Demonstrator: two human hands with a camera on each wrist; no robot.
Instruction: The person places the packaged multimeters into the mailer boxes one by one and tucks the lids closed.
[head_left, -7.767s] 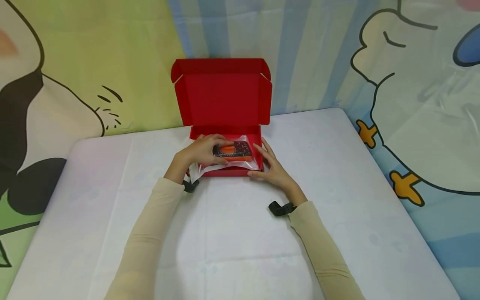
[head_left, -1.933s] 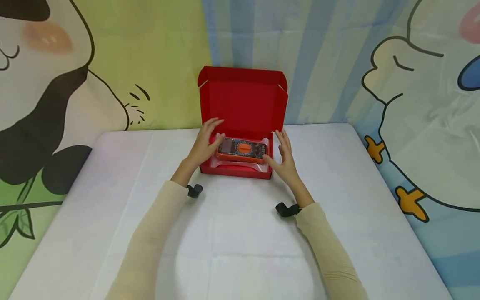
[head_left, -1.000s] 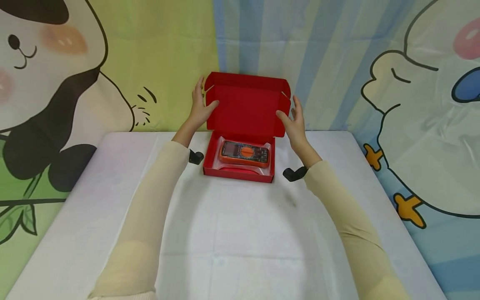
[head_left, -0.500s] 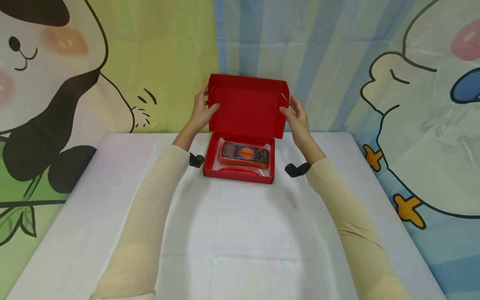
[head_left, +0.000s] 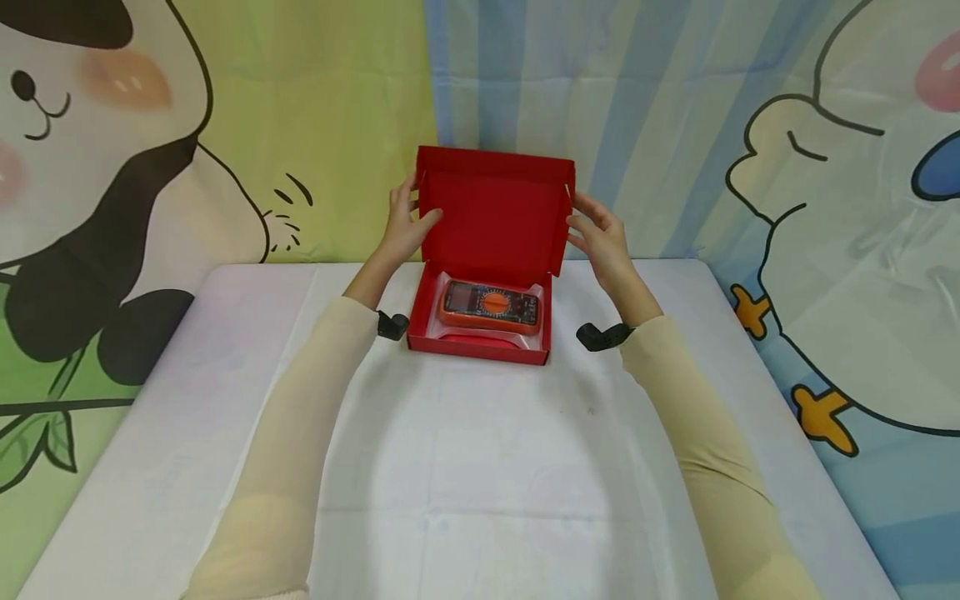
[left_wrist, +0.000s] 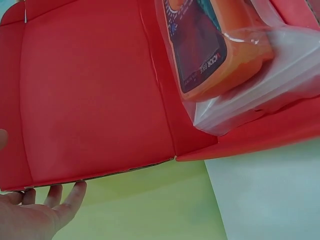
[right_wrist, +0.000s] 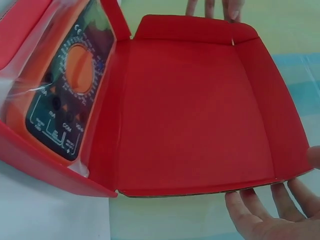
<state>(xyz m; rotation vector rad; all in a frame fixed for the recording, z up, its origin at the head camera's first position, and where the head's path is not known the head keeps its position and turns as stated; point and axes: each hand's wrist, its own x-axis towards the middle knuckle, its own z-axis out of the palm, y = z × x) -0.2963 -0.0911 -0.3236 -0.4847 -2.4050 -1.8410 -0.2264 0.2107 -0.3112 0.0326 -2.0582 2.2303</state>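
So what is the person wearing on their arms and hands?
Both arms are covered in snug, plain cream sleeves that run to the wrists. At each wrist sits a small black device, the other on the left. The left hand and right hand are bare: no gloves show.

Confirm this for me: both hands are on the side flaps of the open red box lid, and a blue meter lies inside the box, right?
Not quite. The meter is orange, not blue, as the head view shows. Otherwise right: the left hand and right hand hold the lid by its side flaps.
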